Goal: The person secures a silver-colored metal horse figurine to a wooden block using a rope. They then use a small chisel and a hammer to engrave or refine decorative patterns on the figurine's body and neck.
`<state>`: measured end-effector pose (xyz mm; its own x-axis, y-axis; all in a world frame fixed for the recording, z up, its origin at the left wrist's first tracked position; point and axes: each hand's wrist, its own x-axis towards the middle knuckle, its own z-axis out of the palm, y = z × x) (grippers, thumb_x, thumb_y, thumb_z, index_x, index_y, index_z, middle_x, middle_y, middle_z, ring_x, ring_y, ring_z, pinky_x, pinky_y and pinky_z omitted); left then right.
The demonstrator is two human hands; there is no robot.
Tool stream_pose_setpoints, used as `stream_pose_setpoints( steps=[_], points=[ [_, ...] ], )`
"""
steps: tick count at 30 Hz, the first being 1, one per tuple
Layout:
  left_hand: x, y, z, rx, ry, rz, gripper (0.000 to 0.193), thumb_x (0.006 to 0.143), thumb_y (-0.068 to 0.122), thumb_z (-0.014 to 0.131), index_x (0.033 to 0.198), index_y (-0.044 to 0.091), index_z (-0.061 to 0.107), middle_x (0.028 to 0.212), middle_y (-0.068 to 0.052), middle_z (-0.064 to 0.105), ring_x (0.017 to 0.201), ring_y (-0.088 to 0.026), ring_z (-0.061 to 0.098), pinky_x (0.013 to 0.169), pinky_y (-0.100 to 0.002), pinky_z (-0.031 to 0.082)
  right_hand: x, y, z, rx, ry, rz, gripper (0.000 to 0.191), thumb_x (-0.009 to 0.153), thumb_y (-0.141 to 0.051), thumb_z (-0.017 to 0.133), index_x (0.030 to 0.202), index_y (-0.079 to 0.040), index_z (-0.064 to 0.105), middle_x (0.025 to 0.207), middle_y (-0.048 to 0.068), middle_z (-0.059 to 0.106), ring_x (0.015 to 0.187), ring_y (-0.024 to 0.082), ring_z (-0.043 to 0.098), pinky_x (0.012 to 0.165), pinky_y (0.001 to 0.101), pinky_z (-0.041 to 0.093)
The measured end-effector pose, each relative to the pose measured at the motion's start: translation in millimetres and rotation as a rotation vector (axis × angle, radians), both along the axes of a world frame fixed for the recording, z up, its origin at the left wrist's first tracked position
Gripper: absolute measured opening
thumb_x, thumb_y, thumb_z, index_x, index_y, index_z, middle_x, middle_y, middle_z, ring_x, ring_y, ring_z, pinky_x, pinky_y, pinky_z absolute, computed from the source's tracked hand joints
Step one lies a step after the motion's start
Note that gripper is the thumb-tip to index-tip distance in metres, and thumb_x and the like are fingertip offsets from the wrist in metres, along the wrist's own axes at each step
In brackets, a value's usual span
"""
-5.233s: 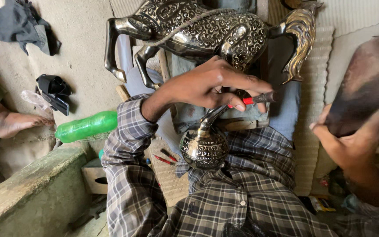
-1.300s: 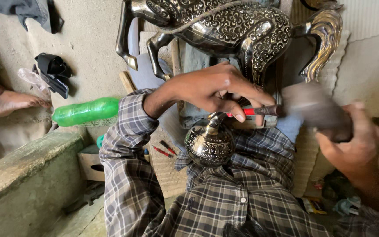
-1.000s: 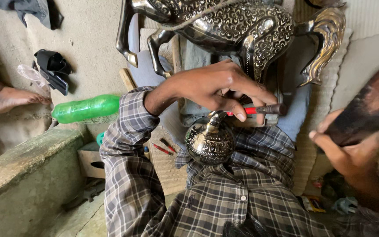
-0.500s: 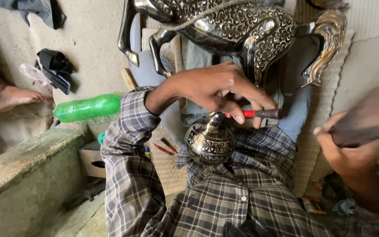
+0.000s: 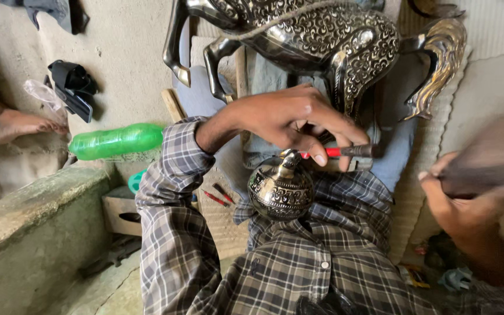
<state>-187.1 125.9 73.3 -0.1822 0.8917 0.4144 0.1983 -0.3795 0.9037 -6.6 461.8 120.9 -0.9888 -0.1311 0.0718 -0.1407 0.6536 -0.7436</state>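
Observation:
A round dark metal pot (image 5: 280, 191) with silver scrollwork rests against my checked shirt. My left hand (image 5: 290, 119) grips a thin tool with a red band (image 5: 336, 151), its tip lying on the pot's neck. Off to the right, my right hand (image 5: 462, 204) is closed around a dark blurred mallet (image 5: 491, 157), held away from the tool's end. A large engraved metal horse figure (image 5: 333, 41) stands just beyond my left hand.
A green plastic bottle (image 5: 115, 141) lies at the left, and another person's bare foot (image 5: 13, 123) is beside it. Black cloth (image 5: 74, 87) lies on the sandy floor. A concrete ledge (image 5: 24, 210) fills the lower left. Red pens (image 5: 217, 195) lie near a small wooden box (image 5: 121, 210).
My right hand has swung the mallet in toward the tool, out and up again, and now it is lower on the right. The left hand keeps the tool on the pot.

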Motion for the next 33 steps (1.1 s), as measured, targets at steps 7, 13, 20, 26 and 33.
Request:
stream_pose_setpoints(
  steps=[7, 13, 20, 26, 33],
  points=[
    [0, -4, -1, 0.053, -0.027, -0.003, 0.051, 0.105, 0.017, 0.075, 0.150, 0.016, 0.051, 0.133, -0.007, 0.073, 0.091, -0.019, 0.073, 0.069, -0.030, 0.059, -12, -9, 17, -0.056, 0.007, -0.004, 0.058, 0.083, 0.008, 0.074, 0.132, 0.004, 0.042, 0.098, 0.014, 0.065, 0.085, 0.022, 0.067, 0.076, 0.0352, 0.059],
    [3, -5, 3, 0.006, -0.061, 0.055, 0.056, 0.102, 0.020, 0.077, 0.152, 0.013, 0.051, 0.131, -0.006, 0.075, 0.089, -0.017, 0.078, 0.060, -0.031, 0.053, -6, -3, 11, -0.211, -0.160, -0.043, 0.046, 0.092, 0.012, 0.074, 0.126, -0.003, 0.048, 0.098, 0.012, 0.065, 0.088, 0.017, 0.068, 0.079, 0.0298, 0.060],
    [3, -11, 5, 0.077, -0.017, 0.079, 0.055, 0.099, 0.019, 0.077, 0.149, 0.014, 0.053, 0.129, -0.007, 0.075, 0.091, -0.020, 0.073, 0.061, -0.033, 0.050, 1, 18, 9, 0.035, -0.148, 0.009, 0.036, 0.093, 0.003, 0.079, 0.117, -0.002, 0.053, 0.091, 0.015, 0.064, 0.076, 0.022, 0.063, 0.070, 0.0331, 0.053],
    [3, -9, 4, 0.009, -0.012, 0.065, 0.055, 0.103, 0.021, 0.078, 0.151, 0.012, 0.053, 0.127, -0.002, 0.079, 0.067, -0.013, 0.062, 0.055, -0.030, 0.046, -2, 23, 16, 0.456, 0.037, 0.161, 0.044, 0.084, 0.000, 0.079, 0.121, 0.006, 0.057, 0.098, 0.019, 0.065, 0.080, 0.024, 0.066, 0.071, 0.0372, 0.054],
    [6, -13, -2, 0.135, -0.102, 0.056, 0.054, 0.105, 0.020, 0.078, 0.153, 0.013, 0.054, 0.121, 0.000, 0.080, 0.068, -0.009, 0.069, 0.052, -0.029, 0.043, 1, 4, 37, 0.149, -0.152, -0.113, 0.022, 0.096, 0.002, 0.078, 0.107, 0.004, 0.059, 0.092, 0.016, 0.062, 0.077, 0.022, 0.061, 0.068, 0.0333, 0.048]
  ],
)
